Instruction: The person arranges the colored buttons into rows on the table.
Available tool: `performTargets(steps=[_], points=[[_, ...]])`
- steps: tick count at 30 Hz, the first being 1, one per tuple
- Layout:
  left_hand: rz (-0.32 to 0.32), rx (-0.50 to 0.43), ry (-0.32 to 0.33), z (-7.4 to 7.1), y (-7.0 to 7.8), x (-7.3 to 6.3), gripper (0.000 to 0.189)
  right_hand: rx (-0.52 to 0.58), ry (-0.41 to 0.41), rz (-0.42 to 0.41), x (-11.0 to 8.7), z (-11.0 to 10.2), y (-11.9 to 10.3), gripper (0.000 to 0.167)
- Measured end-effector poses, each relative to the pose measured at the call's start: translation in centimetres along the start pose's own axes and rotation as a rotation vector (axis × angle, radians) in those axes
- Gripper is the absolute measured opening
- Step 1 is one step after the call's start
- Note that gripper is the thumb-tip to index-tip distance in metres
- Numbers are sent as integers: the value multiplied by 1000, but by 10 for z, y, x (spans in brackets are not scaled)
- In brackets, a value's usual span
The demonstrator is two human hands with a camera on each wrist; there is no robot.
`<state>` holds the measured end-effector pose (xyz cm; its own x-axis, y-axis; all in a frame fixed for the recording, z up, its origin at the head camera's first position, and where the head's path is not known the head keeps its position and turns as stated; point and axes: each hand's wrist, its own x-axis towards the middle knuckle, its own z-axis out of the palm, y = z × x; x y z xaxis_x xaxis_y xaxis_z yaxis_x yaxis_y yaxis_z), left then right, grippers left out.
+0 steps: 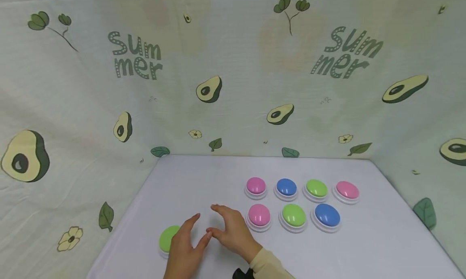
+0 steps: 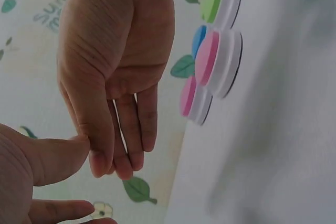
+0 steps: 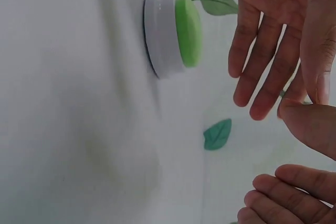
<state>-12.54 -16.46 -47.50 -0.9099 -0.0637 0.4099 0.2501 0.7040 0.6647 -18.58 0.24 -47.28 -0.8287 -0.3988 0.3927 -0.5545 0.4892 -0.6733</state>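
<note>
My left hand and right hand hover above the white table, thumb tips touching. The fingers of both are spread and gently bent, holding nothing. In the left wrist view the right hand shows its palm, and part of the left hand enters at lower left. A green push button on a white base stands beside the left hand, partly hidden by it; the right wrist view shows this green button from the side. Nearest to the right hand is a pink push button.
Two rows of domed buttons stand to the right, among them a green one, a blue one and a far pink one. A cloth printed with avocados hangs behind and beside the white table.
</note>
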Motion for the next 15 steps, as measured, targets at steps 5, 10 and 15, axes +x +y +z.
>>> performTargets(steps=[5,10,15], points=[[-98,70,3,-33,-29,-7,70,-35,-113,-2,18,29,-18,58],[-180,166,-81,-55,-59,-11,85,-56,-210,-2,27,53,-28,58],[-234,216,-169,-58,-77,-14,92,-51,-283,5,29,71,-29,59]])
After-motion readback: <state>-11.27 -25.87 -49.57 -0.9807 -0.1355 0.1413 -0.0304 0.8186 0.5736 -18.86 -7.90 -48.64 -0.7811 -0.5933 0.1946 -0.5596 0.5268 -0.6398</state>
